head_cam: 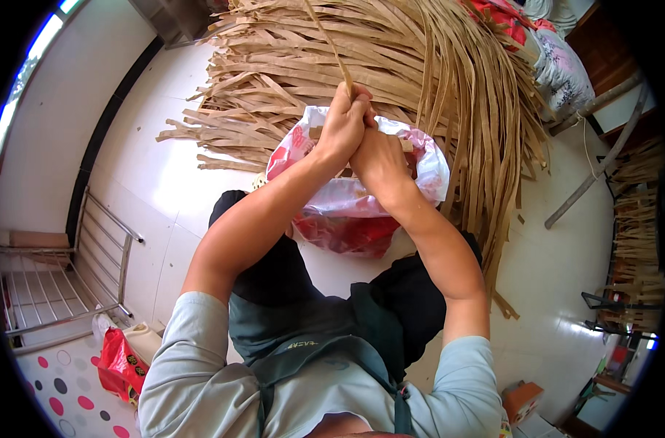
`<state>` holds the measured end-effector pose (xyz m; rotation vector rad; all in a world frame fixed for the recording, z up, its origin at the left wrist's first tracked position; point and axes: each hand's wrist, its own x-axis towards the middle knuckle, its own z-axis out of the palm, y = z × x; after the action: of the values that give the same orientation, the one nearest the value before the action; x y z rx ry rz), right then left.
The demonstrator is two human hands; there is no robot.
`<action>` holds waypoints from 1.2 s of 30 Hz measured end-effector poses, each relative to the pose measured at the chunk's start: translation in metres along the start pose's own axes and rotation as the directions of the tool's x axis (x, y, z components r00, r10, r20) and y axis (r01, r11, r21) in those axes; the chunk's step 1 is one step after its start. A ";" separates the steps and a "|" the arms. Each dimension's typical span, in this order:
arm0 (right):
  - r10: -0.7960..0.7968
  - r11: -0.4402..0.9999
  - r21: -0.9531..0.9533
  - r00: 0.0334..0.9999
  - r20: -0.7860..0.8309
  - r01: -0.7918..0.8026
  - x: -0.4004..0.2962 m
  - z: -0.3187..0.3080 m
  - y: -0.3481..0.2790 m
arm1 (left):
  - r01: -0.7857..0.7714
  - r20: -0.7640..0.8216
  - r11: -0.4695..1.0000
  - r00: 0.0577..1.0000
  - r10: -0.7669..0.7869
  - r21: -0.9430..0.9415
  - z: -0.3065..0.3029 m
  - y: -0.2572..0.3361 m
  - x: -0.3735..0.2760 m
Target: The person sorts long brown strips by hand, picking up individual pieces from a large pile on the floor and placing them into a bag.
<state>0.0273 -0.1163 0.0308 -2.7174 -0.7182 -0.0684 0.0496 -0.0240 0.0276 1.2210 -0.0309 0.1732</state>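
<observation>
My left hand (346, 117) is closed around one flat tan strip (328, 41), which runs up and away from the fist. Against it, lower and to the right, is my right hand (380, 156), its back to the camera; its fingertips are hidden, so what it holds cannot be told. Both hands are above a white and red plastic bag (340, 232) with its mouth spread wide. Short tan pieces (407, 145) show inside the bag. Beyond it a large heap of long tan strips (332, 65) covers the floor, some bending down along the right side.
At the left stands a metal rack (105, 263), with a red plastic bag (119, 364) below it. Wooden poles (595, 178) lean at the right, near a floral fabric bundle (562, 71). More strips (639, 230) hang at the far right. A brown box (523, 399) is at lower right.
</observation>
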 end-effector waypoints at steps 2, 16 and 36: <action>-0.039 0.999 -0.035 0.999 -0.034 0.037 -0.001 0.004 0.004 | -0.002 0.040 0.996 0.999 -0.001 0.092 -0.003 -0.006 0.003; 0.291 0.356 0.918 0.913 -0.286 0.173 0.023 -0.037 0.064 | -0.411 0.446 0.516 0.893 0.061 0.752 -0.025 -0.009 -0.008; 0.159 0.328 0.940 0.976 -0.151 0.093 0.022 -0.020 0.082 | -0.372 0.434 0.356 0.894 -0.113 0.857 -0.021 -0.002 -0.001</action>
<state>0.0876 -0.1794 0.0280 -1.5012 -0.3993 0.0591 0.0477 -0.0054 0.0188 2.4460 -0.4964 0.0408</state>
